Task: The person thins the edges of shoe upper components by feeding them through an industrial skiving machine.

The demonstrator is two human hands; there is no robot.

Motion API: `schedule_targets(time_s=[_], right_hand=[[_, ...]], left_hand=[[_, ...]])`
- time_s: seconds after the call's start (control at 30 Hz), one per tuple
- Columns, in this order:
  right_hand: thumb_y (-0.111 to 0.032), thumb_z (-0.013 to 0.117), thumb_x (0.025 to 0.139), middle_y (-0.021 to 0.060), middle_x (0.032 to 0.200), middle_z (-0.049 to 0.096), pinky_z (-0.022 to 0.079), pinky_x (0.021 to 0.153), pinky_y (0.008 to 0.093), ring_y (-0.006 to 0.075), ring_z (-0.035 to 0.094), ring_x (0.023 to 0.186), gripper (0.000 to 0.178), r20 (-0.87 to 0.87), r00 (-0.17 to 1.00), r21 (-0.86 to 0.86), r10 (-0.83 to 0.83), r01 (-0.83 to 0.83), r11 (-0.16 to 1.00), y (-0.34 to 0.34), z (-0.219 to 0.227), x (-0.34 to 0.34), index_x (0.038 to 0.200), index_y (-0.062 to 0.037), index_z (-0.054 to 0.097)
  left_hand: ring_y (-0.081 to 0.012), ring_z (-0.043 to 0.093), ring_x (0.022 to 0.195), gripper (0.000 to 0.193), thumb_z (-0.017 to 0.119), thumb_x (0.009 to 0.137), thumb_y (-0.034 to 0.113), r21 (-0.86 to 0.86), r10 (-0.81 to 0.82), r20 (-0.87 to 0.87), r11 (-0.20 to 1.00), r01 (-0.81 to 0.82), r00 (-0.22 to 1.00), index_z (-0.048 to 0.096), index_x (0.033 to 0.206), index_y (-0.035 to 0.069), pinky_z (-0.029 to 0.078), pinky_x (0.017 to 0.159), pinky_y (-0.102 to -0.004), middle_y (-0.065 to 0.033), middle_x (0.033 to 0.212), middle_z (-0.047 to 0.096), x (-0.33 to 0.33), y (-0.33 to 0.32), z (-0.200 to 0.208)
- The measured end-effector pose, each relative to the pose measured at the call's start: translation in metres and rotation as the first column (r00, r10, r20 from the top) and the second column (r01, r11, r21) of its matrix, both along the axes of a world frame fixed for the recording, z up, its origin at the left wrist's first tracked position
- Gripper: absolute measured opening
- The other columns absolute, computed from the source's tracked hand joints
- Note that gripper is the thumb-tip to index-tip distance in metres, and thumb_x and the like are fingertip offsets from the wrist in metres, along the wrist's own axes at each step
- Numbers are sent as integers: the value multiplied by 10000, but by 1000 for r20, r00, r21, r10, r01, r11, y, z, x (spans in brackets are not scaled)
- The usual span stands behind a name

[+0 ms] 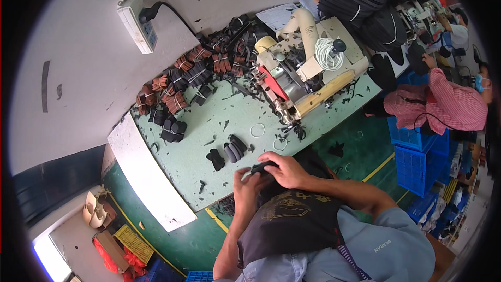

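Just past the table's near edge, above my apron, both hands are closed on a small black padded piece [265,167]. My left hand [246,187] grips its left end with fingers bent. From the right, my right hand [286,170] presses over its other end. My fingers hide much of its shape. Beyond them on the pale green table [201,143] lie a small group of curved dark grey pieces [235,149] and a flat black piece [215,160]. Two thin white rings, a farther one [257,130] and a nearer one [280,143], rest beside these pieces.
A machine [271,81] with a red guard stands at the table's right. Tied brown bundles [175,102] and black bundles [174,129] line the back, among scraps. A power strip [138,23] hangs on the wall. A person in a checked top [443,99] works near blue crates [412,162].
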State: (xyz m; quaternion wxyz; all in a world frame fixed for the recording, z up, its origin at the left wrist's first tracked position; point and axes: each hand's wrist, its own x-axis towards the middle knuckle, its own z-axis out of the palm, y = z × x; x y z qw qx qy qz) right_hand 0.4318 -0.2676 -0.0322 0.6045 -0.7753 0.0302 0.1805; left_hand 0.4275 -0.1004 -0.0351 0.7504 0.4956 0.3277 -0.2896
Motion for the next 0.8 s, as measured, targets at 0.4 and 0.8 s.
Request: schedule_targets(time_s=[0.4, 0.8], right_hand=[[-125, 620, 851, 120, 989, 658, 481, 848, 333, 243, 637, 951, 232, -86, 944, -49, 317, -322, 945, -67, 27, -35, 1069, -46, 611], [-17, 601, 898, 87, 985, 634, 509, 788, 269, 124, 617, 859, 174, -316, 948, 298, 40, 59, 953, -154, 30, 22, 1062, 21, 558]], left_hand=[[-318, 625, 951, 361, 633, 860, 154, 587, -863, 272, 500, 636, 427, 622, 1215, 86, 474, 854, -375, -173, 1014, 662, -21, -19, 24], [-109, 610, 851, 307, 653, 885, 108, 234, -630, 216, 775, 587, 746, 650, 1181, 27, 492, 771, -249, -77, 1013, 679, 43, -106, 22]])
